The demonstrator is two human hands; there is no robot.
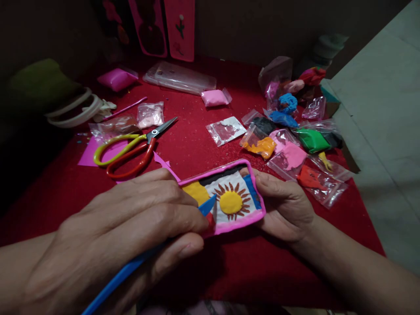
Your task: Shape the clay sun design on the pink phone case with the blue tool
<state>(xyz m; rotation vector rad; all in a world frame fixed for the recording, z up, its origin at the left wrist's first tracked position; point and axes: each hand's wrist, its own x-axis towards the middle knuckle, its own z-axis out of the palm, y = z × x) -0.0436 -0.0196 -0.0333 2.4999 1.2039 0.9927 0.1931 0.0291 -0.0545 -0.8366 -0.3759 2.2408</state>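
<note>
My left hand (131,214) grips a blue plastic clay tool (121,275). The tool's pointed tip lies over a small rectangular clay-decorated panel (238,224), just left of its sunflower. That flower has a yellow disc (231,202) and brown petals on white clay, with yellow, black, blue and red patches around it and a raised pink rim. My right hand (288,205) holds the panel's right end, thumb at the near side and the other fingers mostly hidden behind. The left hand covers the panel's lower left part.
Scissors (152,133) with yellow and red handles lie partly spread on the red cloth (183,144). Several clay packets, such as an orange one (262,146) and a green one (313,139), crowd the right. A transparent case (180,78) and pink packet (215,97) lie behind.
</note>
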